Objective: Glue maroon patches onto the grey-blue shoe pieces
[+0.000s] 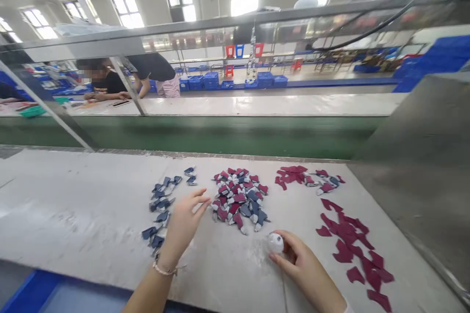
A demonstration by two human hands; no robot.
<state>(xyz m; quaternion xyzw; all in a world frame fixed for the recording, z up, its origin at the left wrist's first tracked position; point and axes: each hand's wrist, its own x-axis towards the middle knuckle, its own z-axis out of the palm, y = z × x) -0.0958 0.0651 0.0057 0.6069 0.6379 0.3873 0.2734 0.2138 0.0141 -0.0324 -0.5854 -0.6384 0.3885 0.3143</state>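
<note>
Your left hand (182, 225) is open and holds nothing. Its fingers curve a little and hang over the bench (73, 205), between two piles, without touching a piece (a beaded bracelet (164, 270) sits on this wrist). Your right hand (306, 269) is closed around a small white ball (275, 243) and grips it with the fingertips. The ball is low over the bench, but I cannot tell if it touches the surface.

Take this ball as the centre of a clock. At 11 o'clock, quite near, lies a mixed pile of red and navy fabric pieces (238, 200). At 9 o'clock, just past your left hand, is a looser line of navy-and-white pieces (159, 210). At 3 o'clock you have scattered maroon fabric pieces (350, 249), and at 1 o'clock a smaller group of maroon pieces (292, 174) lies near the far bench edge.

Beyond this edge, at 11 o'clock, one co-worker (105, 80) sits at another bench and a second co-worker (154, 70) bends beside them. Blue plastic crates (201, 82) stand farther back.
</note>
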